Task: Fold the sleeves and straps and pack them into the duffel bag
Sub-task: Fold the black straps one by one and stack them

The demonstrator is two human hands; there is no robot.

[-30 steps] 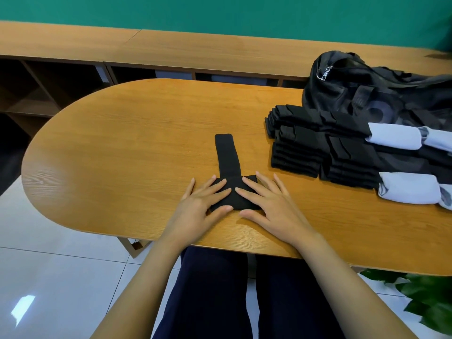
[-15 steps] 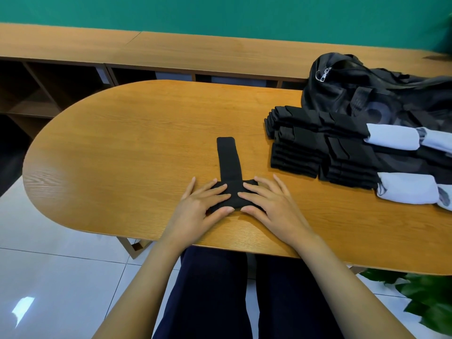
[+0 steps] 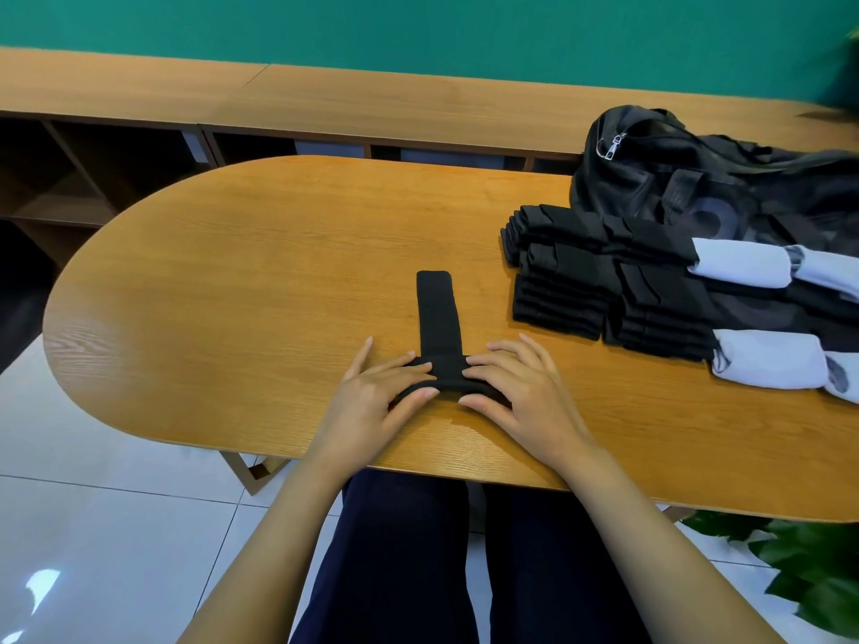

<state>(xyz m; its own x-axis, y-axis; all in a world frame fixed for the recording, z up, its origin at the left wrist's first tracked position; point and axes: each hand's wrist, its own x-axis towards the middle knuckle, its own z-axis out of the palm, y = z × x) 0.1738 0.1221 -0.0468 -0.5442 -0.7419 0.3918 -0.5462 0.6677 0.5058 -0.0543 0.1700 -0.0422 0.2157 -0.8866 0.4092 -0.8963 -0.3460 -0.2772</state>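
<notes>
A black strap (image 3: 438, 313) lies on the wooden table (image 3: 241, 281), its long end pointing away from me. Its near end is folded into a small bundle under my fingers. My left hand (image 3: 379, 388) grips the bundle from the left, fingers on top and thumb at the near edge. From the right, my right hand (image 3: 520, 388) holds it the same way. Stacks of folded black straps (image 3: 599, 285) sit at the right, with two pale lavender sleeves (image 3: 743, 267) (image 3: 771, 364) beside them. The black duffel bag (image 3: 706, 178) lies behind them.
A long wooden bench with open shelf compartments (image 3: 93, 178) runs behind the table, under a green wall. A green plant (image 3: 809, 564) stands at the lower right by the table edge. My legs in dark trousers are under the table; the floor is white tile.
Both hands have rolled the near end of the strap into a tighter, narrower bundle; the fingers curl further over it. The rest of the strap stays flat.
</notes>
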